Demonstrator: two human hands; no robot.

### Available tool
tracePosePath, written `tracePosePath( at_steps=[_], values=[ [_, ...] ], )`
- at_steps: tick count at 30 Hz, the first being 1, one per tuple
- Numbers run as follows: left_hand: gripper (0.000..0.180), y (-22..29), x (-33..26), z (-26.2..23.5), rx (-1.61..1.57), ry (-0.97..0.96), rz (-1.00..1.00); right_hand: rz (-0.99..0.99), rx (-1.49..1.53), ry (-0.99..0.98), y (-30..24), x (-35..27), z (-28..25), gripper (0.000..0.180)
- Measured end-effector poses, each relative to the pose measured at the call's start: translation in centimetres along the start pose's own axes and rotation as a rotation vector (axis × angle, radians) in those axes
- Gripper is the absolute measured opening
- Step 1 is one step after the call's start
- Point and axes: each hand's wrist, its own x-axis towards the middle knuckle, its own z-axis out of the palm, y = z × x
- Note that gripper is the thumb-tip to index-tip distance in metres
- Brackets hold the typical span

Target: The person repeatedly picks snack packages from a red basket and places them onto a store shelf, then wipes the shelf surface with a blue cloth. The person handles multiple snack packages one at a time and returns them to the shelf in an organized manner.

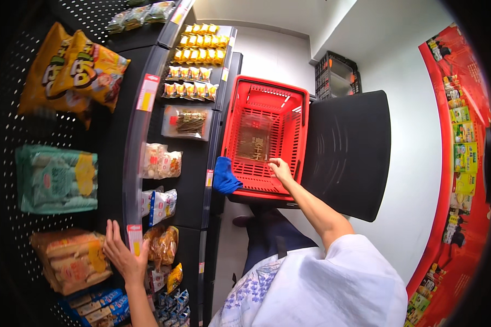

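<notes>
My left hand [124, 252] rests at the shelf's front edge, fingers stretched out. It lies beside a brown-and-clear bag of biscuits or bread sticks [73, 259] and next to a red-and-yellow price tag [135, 240]. On the right, my right hand [280, 170] reaches over a red plastic basket [301, 131]. Its fingertips pinch the lower right corner of a flat, see-through brown packet [252, 143] with pale print, inside the basket. A blue cloth [225, 175] hangs over the basket's near left corner.
Orange snack bags [73, 73], a green bag [57, 180] and blue packets [101, 308] sit on the left shelf. A lower shelf holds small yellow packs [199, 55] and a clear box [186, 122]. Right of the basket are a black panel [346, 155], a dark crate [337, 76] and a red poster [458, 163].
</notes>
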Motion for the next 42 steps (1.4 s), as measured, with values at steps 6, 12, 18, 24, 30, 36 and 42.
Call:
tracePosePath(
  at_steps=[6, 12, 18, 24, 30, 36, 42],
  values=[
    [0.094, -0.6, 0.0, 0.7, 0.068, -0.062, 0.002, 0.077, 0.008, 0.047, 4.7, 9.5, 1.6, 0.057],
    [0.089, -0.5, -0.5, 0.0, 0.111, -0.159, -0.061, 0.038, -0.177, 0.076, 6.6, 14.7, 3.2, 0.076],
    [0.091, -1.4, -1.4, 1.0, 0.208, -0.169, -0.051, 0.233, -0.2, 0.154, 5.1, 15.9, 4.5, 0.086],
    [0.089, -0.5, 2.1, 0.6, 0.041, 0.02, 0.127, 0.254, 0.082, 0.194, 6.6, 17.5, 2.7, 0.066],
    [0.091, -1.2, -0.8, 0.5, 0.14, -0.17, -0.044, 0.09, -0.186, 0.12, -0.4, 14.9, 5.2, 0.034],
    [0.092, 0.0, 0.3, -1.0, 0.066, -0.192, -0.088, 0.079, 0.258, 0.121, -0.7, 11.3, 3.7, 0.019],
    [0.094, -0.4, -0.5, -0.1, 0.002, -0.097, -0.073, 0.091, 0.769, -0.321, -4.9, 0.5, -1.7, 0.031]
  ],
)
